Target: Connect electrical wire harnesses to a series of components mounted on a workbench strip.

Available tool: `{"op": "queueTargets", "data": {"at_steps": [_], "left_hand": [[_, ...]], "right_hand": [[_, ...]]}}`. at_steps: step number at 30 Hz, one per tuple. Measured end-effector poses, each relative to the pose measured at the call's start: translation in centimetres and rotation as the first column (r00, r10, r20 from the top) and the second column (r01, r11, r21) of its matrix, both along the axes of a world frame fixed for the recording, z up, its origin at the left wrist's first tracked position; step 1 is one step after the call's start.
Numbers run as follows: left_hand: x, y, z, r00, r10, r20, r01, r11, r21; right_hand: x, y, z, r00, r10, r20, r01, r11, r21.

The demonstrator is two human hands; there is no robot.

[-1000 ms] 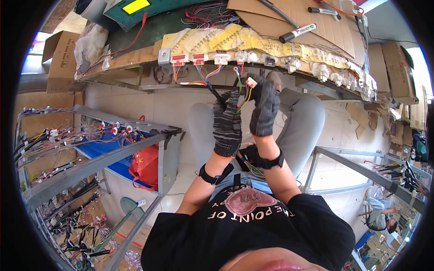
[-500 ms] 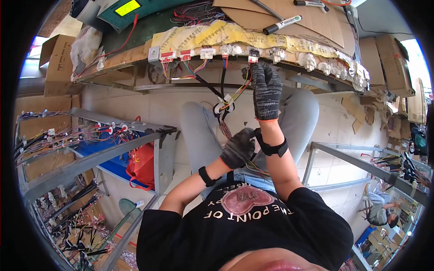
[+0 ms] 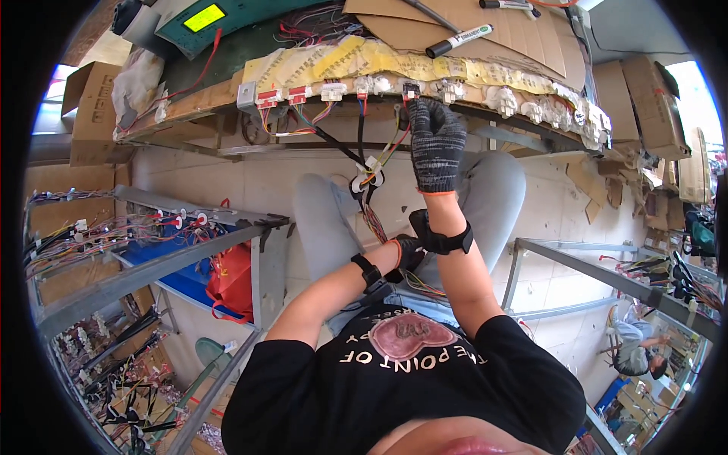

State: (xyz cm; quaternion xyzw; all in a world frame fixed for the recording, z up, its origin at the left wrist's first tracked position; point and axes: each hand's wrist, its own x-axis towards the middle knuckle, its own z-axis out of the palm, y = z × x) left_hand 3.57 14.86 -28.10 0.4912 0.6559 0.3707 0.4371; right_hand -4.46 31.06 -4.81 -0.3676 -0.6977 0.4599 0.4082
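My right hand [image 3: 437,144], in a grey knitted glove, reaches up to the bench edge. Its fingers are bent together at a small black-and-white wire connector [image 3: 411,90] seated in the edge; thin red, yellow and green wires [image 3: 398,142] run down beside the hand. Lower down, my gloved left hand [image 3: 410,252] is near my lap by the wire bundle [image 3: 371,220], its fingers hidden behind my right wrist. The harness branches at a white-taped joint [image 3: 367,180]. Other branches lead up to red-and-white connectors [image 3: 268,98] and a white connector [image 3: 332,92] along the same edge.
A teal tester [image 3: 186,26] with a lit yellow-green screen stands at the back left. A marker [image 3: 459,41] lies on cardboard [image 3: 523,45]. Metal racks with wire harnesses flank me; a red bag [image 3: 231,280] hangs left. Another person [image 3: 638,345] sits far right.
My left hand has moved down and right, behind my right wrist. My right hand stays at the connector. The whole view has shifted slightly.
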Motion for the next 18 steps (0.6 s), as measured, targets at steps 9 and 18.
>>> {"op": "queueTargets", "data": {"at_steps": [9,18], "left_hand": [[-5.2,2.8,16.7,0.87,0.314,0.381,-0.415,0.883,0.221],[-5.5,3.7,19.8,0.858,0.382,0.343,-0.447,0.884,0.136]], "right_hand": [[10.7,1.1,1.7,0.707,0.313,0.635,-0.459,0.885,0.074],[7.1,-0.7,2.2,0.923,0.277,-0.267,-0.376,0.794,-0.478]]}}
